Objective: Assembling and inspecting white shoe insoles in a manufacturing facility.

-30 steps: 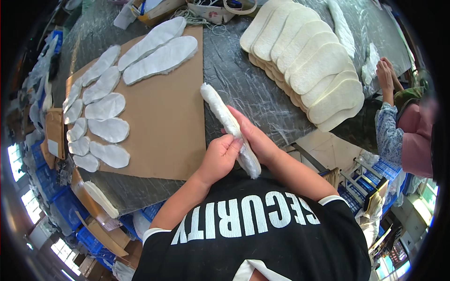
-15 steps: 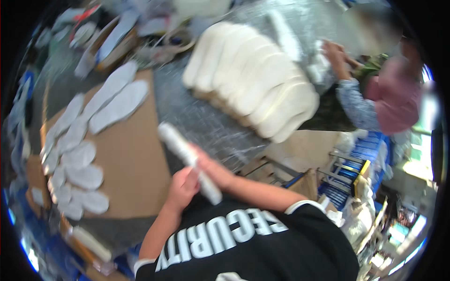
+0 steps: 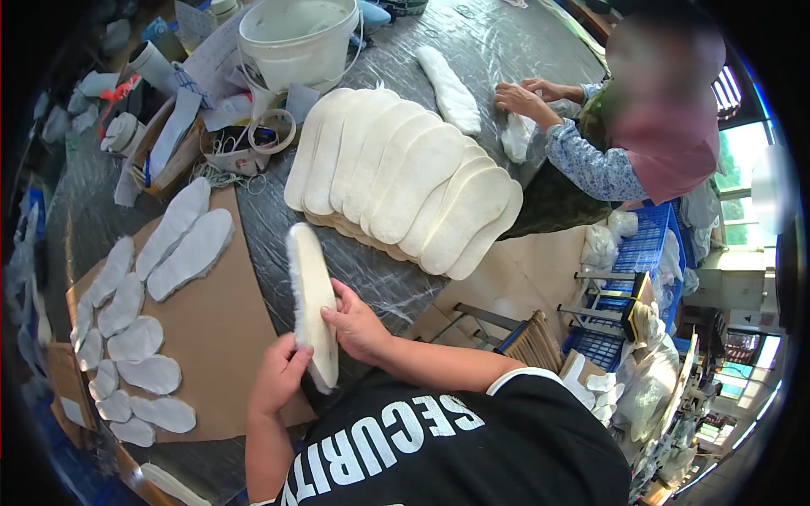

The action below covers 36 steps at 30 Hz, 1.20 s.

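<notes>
Holding one insole [image 3: 312, 299] between them, the two hands meet a little left of the frame's centre, just above the wearer's black shirt [image 3: 472, 447]. The left forearm rises almost straight from the lower edge, and the left hand [image 3: 278, 371] pinches the insole low on its left side, thumb pointing up and inward. The right forearm slants in from the lower right; the right hand [image 3: 359, 325] grasps the opposite edge at mid-length, its thumb laid over the pale face and the other fingers [image 3: 341, 293] partly hidden at the edge. Both sets of fingers are closed on the piece, which stands lengthwise, tilted slightly, its rounded upper end clear of the hands.

This insole has a smooth, cream, felt-like face, with white fleece fringing its left edge. Beneath it, at the lower left, a flat brown cardboard sheet [image 3: 219, 337] carries white insole shapes [image 3: 190, 257], soft and fuzzy-edged, ranging from long to short and stubby. Above the hands, in the upper middle, cream insoles [image 3: 405, 173] lie fanned in overlapping layers, matte and round-ended. The dark tabletop [image 3: 371, 287] is covered in wrinkled, glossy plastic film. A smooth white bucket [image 3: 295, 51] stands at the top, near a ring-shaped tape roll [image 3: 272, 131]. At the upper right, a co-worker's hands [image 3: 523, 101] touch crumpled, whitish material [image 3: 516, 137].
</notes>
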Each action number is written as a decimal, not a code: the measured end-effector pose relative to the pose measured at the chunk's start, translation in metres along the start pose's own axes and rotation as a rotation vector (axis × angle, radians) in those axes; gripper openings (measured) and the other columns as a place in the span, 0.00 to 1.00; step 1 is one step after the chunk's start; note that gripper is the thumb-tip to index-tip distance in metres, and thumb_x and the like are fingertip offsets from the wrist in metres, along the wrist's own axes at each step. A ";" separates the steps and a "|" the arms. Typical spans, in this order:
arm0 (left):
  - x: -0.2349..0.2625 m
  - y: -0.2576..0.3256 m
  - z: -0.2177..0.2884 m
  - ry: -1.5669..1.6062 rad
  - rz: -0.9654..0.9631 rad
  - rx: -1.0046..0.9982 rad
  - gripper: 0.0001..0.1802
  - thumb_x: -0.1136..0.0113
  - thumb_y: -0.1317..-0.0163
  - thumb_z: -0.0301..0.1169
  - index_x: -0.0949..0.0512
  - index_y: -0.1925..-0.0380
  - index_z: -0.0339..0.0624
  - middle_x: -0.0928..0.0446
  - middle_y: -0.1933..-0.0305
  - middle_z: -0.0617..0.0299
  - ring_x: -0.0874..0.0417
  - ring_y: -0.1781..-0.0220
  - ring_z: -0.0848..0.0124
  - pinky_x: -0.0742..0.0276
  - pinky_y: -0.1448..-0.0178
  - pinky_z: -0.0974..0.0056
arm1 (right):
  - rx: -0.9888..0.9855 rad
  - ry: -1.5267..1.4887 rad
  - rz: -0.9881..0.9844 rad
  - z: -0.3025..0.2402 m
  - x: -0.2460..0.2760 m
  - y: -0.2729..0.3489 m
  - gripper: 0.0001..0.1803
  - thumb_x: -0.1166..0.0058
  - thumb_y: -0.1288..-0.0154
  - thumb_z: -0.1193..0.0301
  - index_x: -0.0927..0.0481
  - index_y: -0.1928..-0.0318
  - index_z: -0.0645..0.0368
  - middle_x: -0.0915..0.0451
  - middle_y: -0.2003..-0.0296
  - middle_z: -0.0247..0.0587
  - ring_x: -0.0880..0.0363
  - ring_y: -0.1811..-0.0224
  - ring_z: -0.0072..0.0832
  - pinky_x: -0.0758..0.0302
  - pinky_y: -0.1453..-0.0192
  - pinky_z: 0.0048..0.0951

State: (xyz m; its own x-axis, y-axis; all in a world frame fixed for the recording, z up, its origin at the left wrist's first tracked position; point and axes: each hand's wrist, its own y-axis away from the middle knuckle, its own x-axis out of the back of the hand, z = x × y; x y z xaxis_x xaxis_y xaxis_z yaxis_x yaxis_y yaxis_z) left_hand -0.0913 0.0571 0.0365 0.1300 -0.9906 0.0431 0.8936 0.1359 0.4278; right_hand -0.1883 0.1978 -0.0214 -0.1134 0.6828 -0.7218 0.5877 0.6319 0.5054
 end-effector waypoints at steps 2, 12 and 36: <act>0.003 -0.001 -0.003 -0.003 0.057 -0.025 0.08 0.40 0.37 0.29 0.23 0.62 0.34 0.23 0.68 0.65 0.26 0.69 0.78 0.29 0.64 0.71 | 0.012 -0.093 -0.025 0.002 -0.001 0.003 0.34 0.50 0.34 0.82 0.48 0.30 0.62 0.30 0.41 0.44 0.31 0.37 0.32 0.37 0.30 0.38; -0.001 0.018 0.016 -0.335 0.186 0.001 0.07 0.33 0.44 0.26 0.19 0.69 0.33 0.23 0.75 0.66 0.25 0.73 0.78 0.29 0.67 0.68 | -0.041 -0.304 -0.238 -0.032 0.033 -0.001 0.23 0.38 0.39 0.73 0.28 0.44 0.56 0.22 0.48 0.39 0.23 0.44 0.35 0.30 0.35 0.43; -0.024 -0.007 0.039 -0.441 0.136 -0.212 0.16 0.32 0.45 0.37 0.22 0.65 0.35 0.23 0.66 0.52 0.21 0.66 0.56 0.26 0.61 0.58 | -0.055 -0.276 -0.367 -0.030 0.036 0.015 0.17 0.38 0.37 0.67 0.23 0.49 0.53 0.20 0.51 0.38 0.23 0.45 0.33 0.31 0.36 0.43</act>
State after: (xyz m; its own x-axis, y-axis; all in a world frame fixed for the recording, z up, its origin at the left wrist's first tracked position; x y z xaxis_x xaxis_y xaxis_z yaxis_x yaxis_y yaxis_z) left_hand -0.1172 0.0795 0.0679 0.0982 -0.8706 0.4821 0.9548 0.2190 0.2009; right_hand -0.2071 0.2430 -0.0253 -0.0838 0.2920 -0.9528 0.5041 0.8372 0.2122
